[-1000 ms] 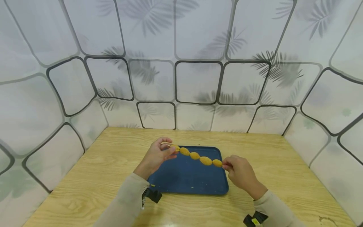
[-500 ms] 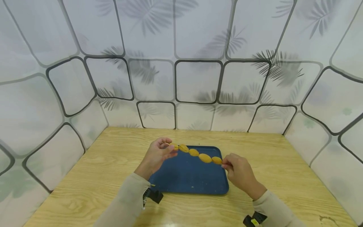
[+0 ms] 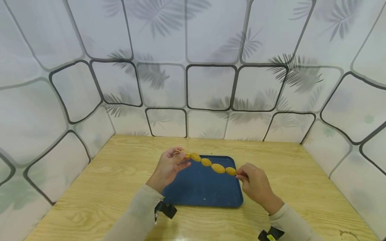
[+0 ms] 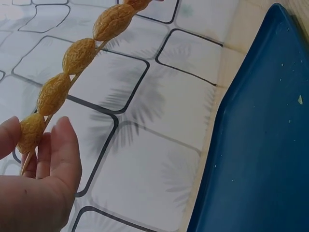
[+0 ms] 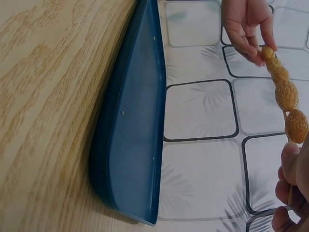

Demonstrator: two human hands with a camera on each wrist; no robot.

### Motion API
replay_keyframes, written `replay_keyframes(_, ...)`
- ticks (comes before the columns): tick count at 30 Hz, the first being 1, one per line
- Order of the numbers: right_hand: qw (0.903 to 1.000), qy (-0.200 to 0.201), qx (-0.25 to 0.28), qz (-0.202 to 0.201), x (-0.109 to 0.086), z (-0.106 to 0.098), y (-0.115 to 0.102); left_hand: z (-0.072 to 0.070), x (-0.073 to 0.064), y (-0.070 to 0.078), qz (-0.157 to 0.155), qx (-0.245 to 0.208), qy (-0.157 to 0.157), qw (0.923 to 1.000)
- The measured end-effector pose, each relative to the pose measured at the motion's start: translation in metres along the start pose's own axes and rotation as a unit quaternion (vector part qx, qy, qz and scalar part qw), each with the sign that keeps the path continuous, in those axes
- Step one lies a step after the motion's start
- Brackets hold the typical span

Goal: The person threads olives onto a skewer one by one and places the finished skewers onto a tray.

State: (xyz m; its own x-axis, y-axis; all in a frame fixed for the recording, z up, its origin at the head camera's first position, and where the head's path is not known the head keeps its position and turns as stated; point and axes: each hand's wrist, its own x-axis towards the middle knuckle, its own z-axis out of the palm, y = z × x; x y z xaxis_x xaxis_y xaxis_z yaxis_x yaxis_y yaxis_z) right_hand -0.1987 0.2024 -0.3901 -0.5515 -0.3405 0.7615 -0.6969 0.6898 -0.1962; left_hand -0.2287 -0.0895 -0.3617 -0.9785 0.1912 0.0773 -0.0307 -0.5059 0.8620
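Observation:
A skewer [image 3: 218, 168] of several wrinkled, golden-brown oval pieces, like dried fruit, is held over the blue tray [image 3: 202, 190], tilted down to the right. My left hand [image 3: 169, 169] pinches the end piece between thumb and fingers; the thin stick [image 4: 28, 162] shows past that piece in the left wrist view. At the other end, my right hand [image 3: 256, 184] grips the bare stick below the last piece [image 5: 296, 126]. Part of the stick is hidden by the pieces and fingers.
The tray lies flat on a light wooden table [image 3: 105, 187], with small crumbs [image 4: 300, 100] on it. A pale curtain [image 3: 208, 87] printed with leaves and dark outlines encloses the back and sides.
My left hand has shifted slightly right, its wrist turning a little, and thin light ends now show beyond its thumb. The right hand and the tray stay almost where they were.

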Motion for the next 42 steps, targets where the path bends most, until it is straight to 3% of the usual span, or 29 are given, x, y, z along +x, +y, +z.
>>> replay_keyframes(7,1.0000,0.001,-0.008,0.005,-0.004,0.002,0.000,0.003,0.000,-0.007,0.026,-0.024,0.012,0.9993)
replay_keyframes(10,0.9999,0.001,-0.010,0.004,-0.004,0.002,0.000,0.005,0.001,-0.009,0.039,-0.024,0.031,0.9984)
replay_keyframes(16,0.9999,0.003,-0.014,0.002,-0.004,0.001,-0.002,0.010,0.003,-0.009,0.054,0.007,0.079,0.9954)
replay_keyframes(20,0.9999,0.007,-0.013,0.003,-0.003,0.000,-0.003,0.012,0.004,-0.008,0.048,0.024,0.093,0.9942)
replay_keyframes(28,0.9998,0.007,-0.018,-0.004,0.004,0.004,0.002,0.006,0.002,0.000,0.011,0.078,0.075,0.9940)
replay_keyframes(42,0.9986,-0.006,-0.024,0.046,0.009,0.013,0.011,-0.011,-0.005,0.010,-0.046,0.160,0.018,0.9858)
